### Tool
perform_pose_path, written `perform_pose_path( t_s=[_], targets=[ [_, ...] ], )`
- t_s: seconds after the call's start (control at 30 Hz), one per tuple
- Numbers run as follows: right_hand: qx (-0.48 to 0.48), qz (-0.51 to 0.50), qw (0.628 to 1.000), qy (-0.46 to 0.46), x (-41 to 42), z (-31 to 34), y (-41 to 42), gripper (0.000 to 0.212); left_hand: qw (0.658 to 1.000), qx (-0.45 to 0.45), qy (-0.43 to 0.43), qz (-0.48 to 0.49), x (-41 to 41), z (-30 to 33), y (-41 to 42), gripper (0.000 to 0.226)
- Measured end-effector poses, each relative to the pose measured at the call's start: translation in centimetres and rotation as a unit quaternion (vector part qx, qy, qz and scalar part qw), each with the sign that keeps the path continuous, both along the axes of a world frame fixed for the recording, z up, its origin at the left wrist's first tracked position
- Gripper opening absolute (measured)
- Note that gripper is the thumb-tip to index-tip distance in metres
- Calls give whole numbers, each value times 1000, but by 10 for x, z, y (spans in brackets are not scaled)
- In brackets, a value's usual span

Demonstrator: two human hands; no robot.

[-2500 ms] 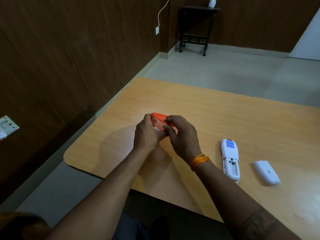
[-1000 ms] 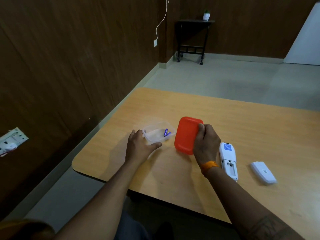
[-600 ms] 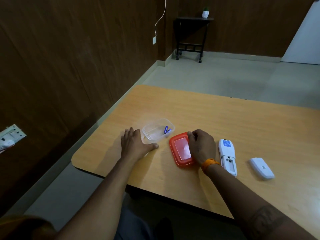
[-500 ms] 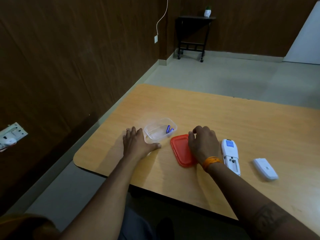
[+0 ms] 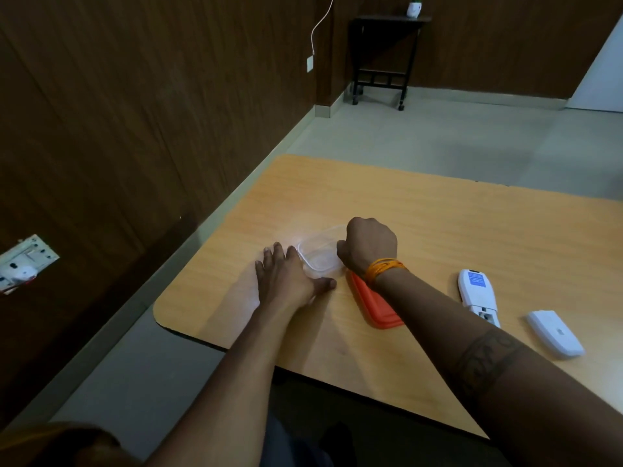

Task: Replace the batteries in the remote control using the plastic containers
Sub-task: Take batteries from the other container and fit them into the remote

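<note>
R hand (image 5: 369,246) reaching into clear container (image 5: 318,256), L hand (image 5: 286,279) flat beside it; orange lid (image 5: 376,306) nearby.

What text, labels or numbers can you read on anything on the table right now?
None can be read.
Remote control: a blue label with pale lines of print, too blurred to read.
Battery cover: a small grey mark, too small to read.
Orange lid and clear container: no text visible.
</note>
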State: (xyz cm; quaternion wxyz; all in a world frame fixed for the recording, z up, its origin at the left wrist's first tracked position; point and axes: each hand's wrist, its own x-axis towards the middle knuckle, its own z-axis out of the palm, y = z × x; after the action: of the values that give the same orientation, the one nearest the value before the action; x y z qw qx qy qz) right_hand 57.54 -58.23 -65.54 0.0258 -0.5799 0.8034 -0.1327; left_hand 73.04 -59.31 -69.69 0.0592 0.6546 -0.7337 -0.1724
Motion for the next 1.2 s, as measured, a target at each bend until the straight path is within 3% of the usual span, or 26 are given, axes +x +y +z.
perform_pose_path(
  t_s=[0.3,0.5,0.8,0.97,1.2],
  targets=[
    [33,-27,998,-39,4,-4,-17,20,1000,-7,9,4,0,1,1,124],
    [-29,-44,989,-140,4,-2,-5,24,1000,-9,9,5,2,4,4,122],
    [-136,-22,947,-291,-30,-5,82,15,994,-103,36,1,-14,42,40,81],
    [-178,-60,931,-314,-79,-10,151,8,983,-144,36,-113,-58,57,86,66],
    [-204,-118,895,-378,-141,-18,213,5,943,-70,35,-324,-134,44,147,77]
  ],
)
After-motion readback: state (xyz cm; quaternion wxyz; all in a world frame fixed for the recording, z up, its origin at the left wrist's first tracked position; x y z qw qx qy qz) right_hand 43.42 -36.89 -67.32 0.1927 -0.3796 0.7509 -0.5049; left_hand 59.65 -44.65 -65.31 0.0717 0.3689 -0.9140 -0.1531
